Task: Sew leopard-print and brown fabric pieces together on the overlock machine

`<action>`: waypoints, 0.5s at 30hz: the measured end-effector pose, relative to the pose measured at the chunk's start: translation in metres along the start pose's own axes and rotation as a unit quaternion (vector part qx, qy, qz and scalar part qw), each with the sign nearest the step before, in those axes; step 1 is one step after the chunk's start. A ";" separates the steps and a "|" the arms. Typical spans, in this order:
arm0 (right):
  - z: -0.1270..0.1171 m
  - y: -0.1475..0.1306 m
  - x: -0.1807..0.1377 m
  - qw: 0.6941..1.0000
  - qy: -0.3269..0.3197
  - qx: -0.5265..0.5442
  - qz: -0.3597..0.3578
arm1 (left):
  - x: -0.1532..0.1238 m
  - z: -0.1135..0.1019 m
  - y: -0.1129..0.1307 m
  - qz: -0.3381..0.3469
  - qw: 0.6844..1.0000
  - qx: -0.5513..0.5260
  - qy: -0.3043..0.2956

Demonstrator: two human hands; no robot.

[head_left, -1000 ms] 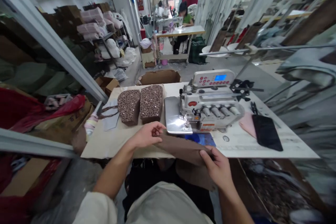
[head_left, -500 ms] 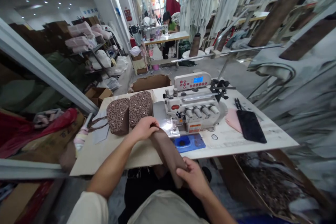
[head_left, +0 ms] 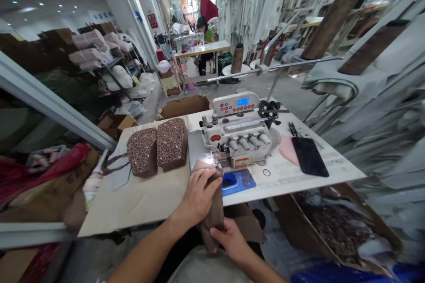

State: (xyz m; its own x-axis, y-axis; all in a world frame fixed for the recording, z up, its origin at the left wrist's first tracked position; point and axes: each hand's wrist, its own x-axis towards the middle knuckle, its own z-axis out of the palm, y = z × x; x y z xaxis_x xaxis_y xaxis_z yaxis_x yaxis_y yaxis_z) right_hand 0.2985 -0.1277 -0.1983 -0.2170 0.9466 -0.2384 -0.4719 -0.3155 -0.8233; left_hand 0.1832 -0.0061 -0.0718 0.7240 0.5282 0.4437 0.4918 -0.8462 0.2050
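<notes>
A folded strip of plain brown fabric [head_left: 215, 210] runs from the needle area of a white overlock sewing machine [head_left: 237, 141] down over the table's front edge. My left hand [head_left: 199, 192] lies over its upper end, just in front of the presser foot, fingers curled round the cloth. Lower down, my right hand [head_left: 229, 236] pinches the hanging end between thumb and fingers. The cloth's top edge reaches the lit metal plate; whether it lies under the foot is hidden. Two leopard-print fabric pieces [head_left: 142, 150] with brown sides stand on the table to the left.
A black phone [head_left: 310, 157] rests on pink cloth [head_left: 288, 150] at the table's right, with thread snips [head_left: 292, 129] behind. Brown thread cones [head_left: 237, 59] stand beyond the machine. An open box of scraps [head_left: 338, 225] is at lower right. A person sits at a far table.
My left hand has turned over the strip and brought its upper end to the machine's needle area. My right hand has moved lower and slightly left. The camera view has shifted a little.
</notes>
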 end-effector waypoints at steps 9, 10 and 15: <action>-0.009 -0.028 -0.001 1.000 0.010 -0.007 0.002 | 0.010 0.000 -0.010 -0.027 0.999 0.007 0.023; -0.009 -0.035 0.001 1.000 0.004 -0.017 -0.003 | 0.012 -0.001 -0.011 -0.026 0.999 0.016 0.023; -0.005 -0.068 0.017 0.999 -0.016 -0.030 -0.041 | 0.023 -0.012 -0.015 -0.015 0.999 0.045 0.013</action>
State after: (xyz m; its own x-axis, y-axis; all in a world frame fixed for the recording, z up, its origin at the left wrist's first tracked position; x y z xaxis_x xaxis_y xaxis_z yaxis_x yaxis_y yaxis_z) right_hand 0.3315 -0.0901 -0.1486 -0.2076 0.9663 -0.1522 -0.4375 -0.2309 -0.8691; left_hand 0.1869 0.0178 -0.0545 0.6963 0.5501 0.4611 0.5549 -0.8200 0.1404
